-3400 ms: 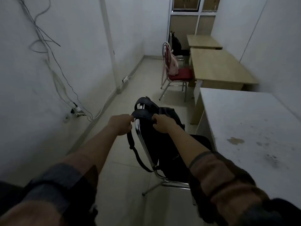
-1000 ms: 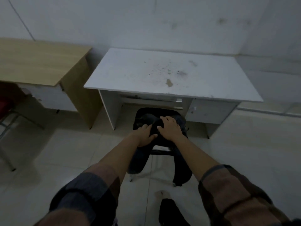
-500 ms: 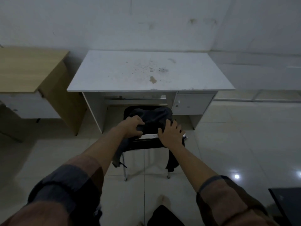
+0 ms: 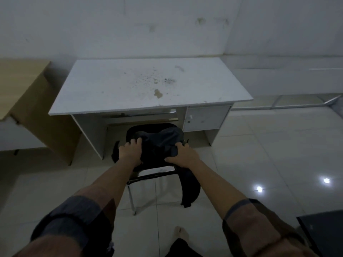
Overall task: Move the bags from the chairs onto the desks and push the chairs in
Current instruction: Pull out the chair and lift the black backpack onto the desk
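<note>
Head view: dark backpack (image 4: 159, 145), soft and slumped, lay on the seat of the black chair (image 4: 133, 132) and over its backrest, one strap hanging down past the rear right leg; not yet on any desk. Left hand (image 4: 130, 154) gripped the bag's left side, fingers curled into the fabric; right hand (image 4: 182, 154) lay on its right side, fingers bent over the cloth, thumb stretched out. Half a second earlier the right hand was spread flat and the left held nearer the top; both had since shifted onto the bag's body, which read as a grip being set for the lift. White desk (image 4: 148, 86), stained, stood directly behind the chair, top free to receive the bag. Wooden desk (image 4: 20, 84) at left. No brand, label or writing legible anywhere
</note>
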